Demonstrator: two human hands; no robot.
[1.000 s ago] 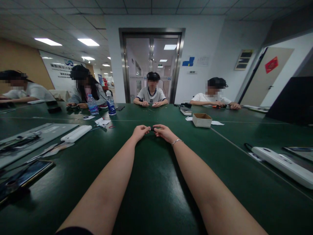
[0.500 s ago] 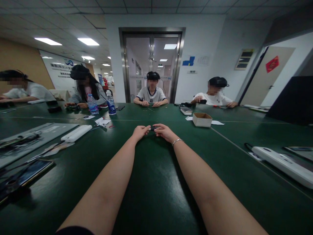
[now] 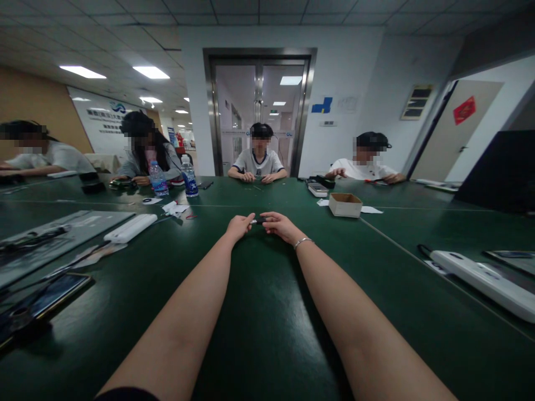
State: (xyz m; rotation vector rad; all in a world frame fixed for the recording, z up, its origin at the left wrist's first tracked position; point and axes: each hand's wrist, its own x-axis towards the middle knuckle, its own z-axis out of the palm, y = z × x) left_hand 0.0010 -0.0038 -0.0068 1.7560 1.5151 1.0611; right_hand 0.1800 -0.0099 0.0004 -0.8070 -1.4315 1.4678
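A small dark stick-like piece with a silvery end (image 3: 258,221) is held level between my hands, over the middle of the green table (image 3: 259,312). Its exact kind is too small to make out. My left hand (image 3: 240,227) pinches the silvery end between thumb and fingers. At the dark end, the fingers of my right hand (image 3: 281,225), which wears a bracelet (image 3: 303,241) at the wrist, close around it and partly hide it.
Left of my arms lie a white power strip (image 3: 131,227), a phone (image 3: 61,292) and a grey board (image 3: 25,262) with cables. Two bottles (image 3: 190,177) stand farther back. To the right are an open box (image 3: 345,205) and another power strip (image 3: 480,278). Several people sit across the table.
My left hand has shifted slightly, and more of the dark piece shows between my hands. At the far right, a co-worker's raised hand has lowered a little.
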